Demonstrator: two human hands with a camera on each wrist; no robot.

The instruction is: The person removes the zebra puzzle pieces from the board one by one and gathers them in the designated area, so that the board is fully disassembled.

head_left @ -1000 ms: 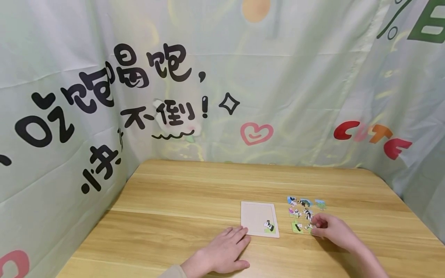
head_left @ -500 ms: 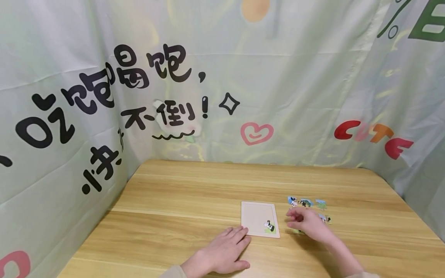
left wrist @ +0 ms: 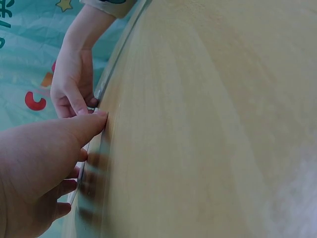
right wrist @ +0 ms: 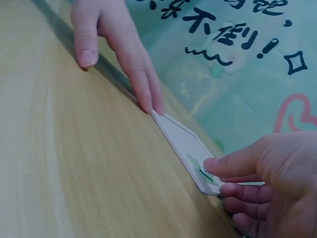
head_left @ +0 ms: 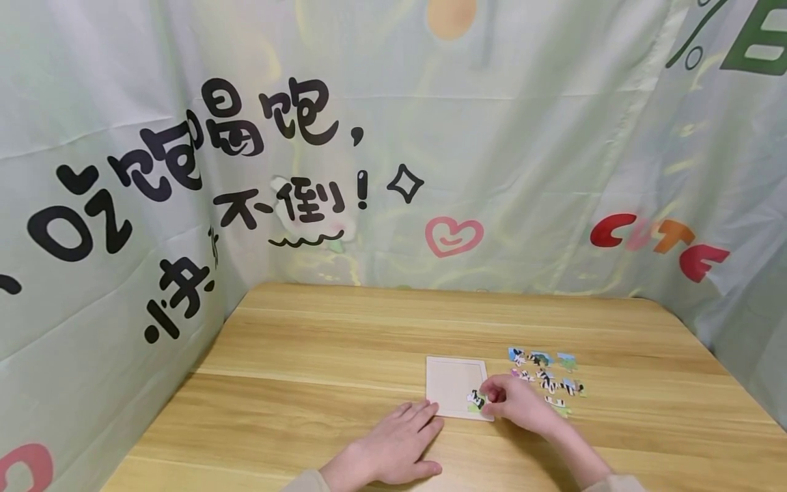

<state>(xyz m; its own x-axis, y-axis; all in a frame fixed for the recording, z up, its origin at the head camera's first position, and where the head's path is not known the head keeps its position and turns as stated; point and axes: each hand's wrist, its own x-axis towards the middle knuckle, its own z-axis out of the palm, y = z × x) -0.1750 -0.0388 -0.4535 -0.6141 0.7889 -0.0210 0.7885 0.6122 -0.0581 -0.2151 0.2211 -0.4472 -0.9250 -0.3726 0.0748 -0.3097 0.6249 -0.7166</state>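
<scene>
A pale square puzzle tray [head_left: 453, 376] with a raised rim lies on the table. One jigsaw piece [head_left: 475, 400], green with a black-and-white animal, sits in its near right corner. My left hand [head_left: 393, 444] lies palm down, fingers extended, fingertips resting on the tray's near left corner. At the tray's right edge my right hand [head_left: 516, 404] has thumb and fingers pinched beside that piece, apparently on a puzzle piece largely hidden by the fingers. In the right wrist view the thumb lies over the green artwork [right wrist: 203, 170].
Several loose jigsaw pieces [head_left: 545, 380] lie in loose rows right of the tray, some partly behind the right hand. The wooden table [head_left: 307, 383] extends around them. Printed fabric [head_left: 381, 137] hangs at the back and sides.
My right hand has moved left from the loose pieces to the tray's right edge, uncovering pieces on the right. The left hand and the tray stay where they were.
</scene>
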